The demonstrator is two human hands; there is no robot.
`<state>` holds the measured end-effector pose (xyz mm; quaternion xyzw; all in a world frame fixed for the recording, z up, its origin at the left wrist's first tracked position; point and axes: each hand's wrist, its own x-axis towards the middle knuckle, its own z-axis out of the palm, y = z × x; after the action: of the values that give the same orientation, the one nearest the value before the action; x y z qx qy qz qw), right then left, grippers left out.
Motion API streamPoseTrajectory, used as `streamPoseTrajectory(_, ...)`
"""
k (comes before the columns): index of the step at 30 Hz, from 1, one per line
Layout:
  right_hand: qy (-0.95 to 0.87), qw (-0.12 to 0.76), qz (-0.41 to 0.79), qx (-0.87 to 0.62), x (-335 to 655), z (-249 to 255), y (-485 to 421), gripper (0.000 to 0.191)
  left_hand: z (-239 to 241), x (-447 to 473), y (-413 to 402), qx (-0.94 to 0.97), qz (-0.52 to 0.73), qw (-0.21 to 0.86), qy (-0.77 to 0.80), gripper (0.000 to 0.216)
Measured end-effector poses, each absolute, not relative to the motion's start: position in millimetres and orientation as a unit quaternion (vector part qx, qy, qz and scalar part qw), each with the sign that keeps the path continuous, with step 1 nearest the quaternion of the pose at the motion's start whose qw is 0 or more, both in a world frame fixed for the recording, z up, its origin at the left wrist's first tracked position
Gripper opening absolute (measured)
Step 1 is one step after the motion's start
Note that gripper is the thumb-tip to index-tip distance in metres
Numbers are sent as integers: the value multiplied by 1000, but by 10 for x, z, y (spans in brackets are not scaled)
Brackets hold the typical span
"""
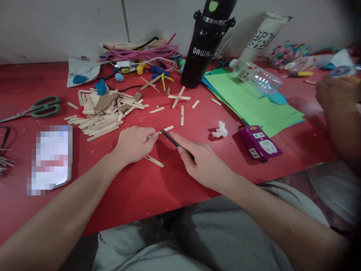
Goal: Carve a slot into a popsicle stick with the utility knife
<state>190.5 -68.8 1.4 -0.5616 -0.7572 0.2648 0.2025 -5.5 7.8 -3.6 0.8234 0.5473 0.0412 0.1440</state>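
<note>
left hand (135, 145) pinches one end of a flat pale wooden craft stick (167, 129) down on the red surface (141, 188), well in front of the tall black bottle (203, 49). right hand (203, 163) is closed around a thin dark blade-like tool (172, 140), its tip touching the stick. this looks like a cut in hand, which calls for a firm pin and steady pressure.

- Phone (50, 160): screen pixelated, content unreadable.
- Dark tool (172, 140): rear half hidden inside the right hand (203, 163); its kind cannot be told.
- Craft stick (167, 129): near end covered by fingertips of the left hand (135, 145).
- Black bottle (207, 41): top cut off by the upper edge.
- Metal items (3, 162): cut off by the left edge, unidentifiable.
- Co-worker's hand (335, 98): blurred; what it holds is unclear.
</note>
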Motion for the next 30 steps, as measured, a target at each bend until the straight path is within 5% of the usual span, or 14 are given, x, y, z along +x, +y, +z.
streamPoseTrajectory(30, -777, 178, 233, -557, 1883, -11, -689, 59, -22, -39, 80, 825, 29, 132, 549, 36)
